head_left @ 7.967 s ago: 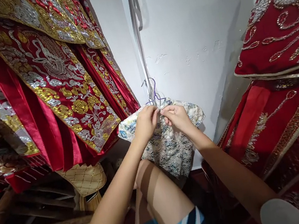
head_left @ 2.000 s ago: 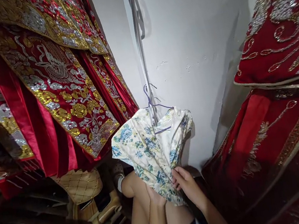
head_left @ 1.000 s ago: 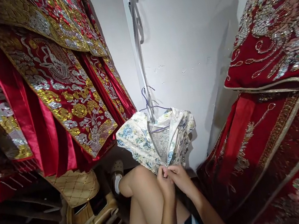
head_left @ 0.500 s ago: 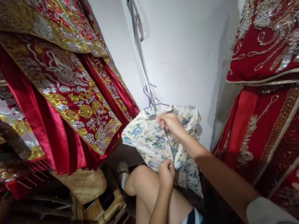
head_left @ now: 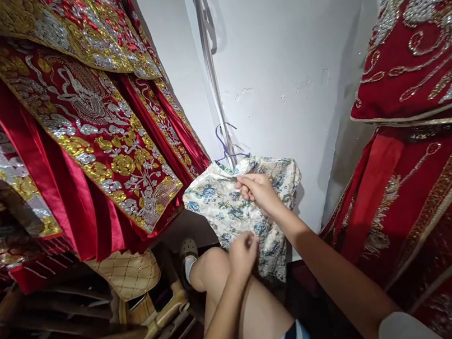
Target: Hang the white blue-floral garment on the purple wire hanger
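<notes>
A short-sleeved white blouse [head_left: 218,202] with blue and yellow flowers hangs on a purple hanger [head_left: 222,144] in front of me. The fingers of my right hand [head_left: 258,192] pinch its front edge just below the collar. Lower on the blouse's front, over my raised knee, is my left hand [head_left: 243,251]. Its fingers are curled together and slightly blurred at the tips; what lies between them is hidden. The lower part of the blouse hangs down beside my leg.
A white pole [head_left: 208,59] stands against the white wall [head_left: 275,43]. Embroidered red and gold garments [head_left: 90,110] hang on the left, beaded red ones [head_left: 410,68] on the right. A bamboo chair [head_left: 148,328] with a quilted gold cloth [head_left: 129,274] stands at lower left.
My left hand has moved slightly up and left. The dark gap down the blouse's front is gone, and the fabric hangs flatter. My right hand stays near the collar.
</notes>
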Motion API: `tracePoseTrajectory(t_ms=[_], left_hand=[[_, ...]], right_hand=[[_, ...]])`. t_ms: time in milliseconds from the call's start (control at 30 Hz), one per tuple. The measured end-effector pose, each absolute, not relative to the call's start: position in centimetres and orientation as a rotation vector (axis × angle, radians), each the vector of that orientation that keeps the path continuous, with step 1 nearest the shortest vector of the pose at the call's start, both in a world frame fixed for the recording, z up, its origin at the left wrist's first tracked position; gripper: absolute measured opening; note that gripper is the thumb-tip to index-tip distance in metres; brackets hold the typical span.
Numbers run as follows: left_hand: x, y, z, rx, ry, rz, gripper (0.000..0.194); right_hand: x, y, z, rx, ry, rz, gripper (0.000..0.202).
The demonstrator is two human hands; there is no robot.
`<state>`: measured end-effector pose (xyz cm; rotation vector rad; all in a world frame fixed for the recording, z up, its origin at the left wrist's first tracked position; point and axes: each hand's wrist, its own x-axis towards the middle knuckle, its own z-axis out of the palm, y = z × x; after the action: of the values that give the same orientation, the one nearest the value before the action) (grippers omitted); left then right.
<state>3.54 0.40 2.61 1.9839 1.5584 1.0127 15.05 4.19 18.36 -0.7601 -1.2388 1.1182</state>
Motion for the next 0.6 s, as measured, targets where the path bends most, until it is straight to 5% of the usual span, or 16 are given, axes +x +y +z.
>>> tracePoseTrajectory(t_ms=[133,267,467,600], left_hand=[[2.4,1.8,12.0,1.923,1.288,1.757,0.035],[1.6,3.2,19.3,2.328,1.126,1.669,0.021],[-2.9,3.1,22.4,1.973,1.26,2.144,0.02],[-4.4,2.8,22.3,2.014,1.252,2.006,0.019]], right_hand=[[15.5,3.8,18.7,-0.745,-1.35,1.064,0.035],[15.4,4.6,18.9,-0.699,-1.408,0.952,0.036],[14.7,5.1,12.0,-0.919,-1.187,0.896,0.042],[13.6,4.0,11.8,-0.788,-1.261,1.012,0.041]])
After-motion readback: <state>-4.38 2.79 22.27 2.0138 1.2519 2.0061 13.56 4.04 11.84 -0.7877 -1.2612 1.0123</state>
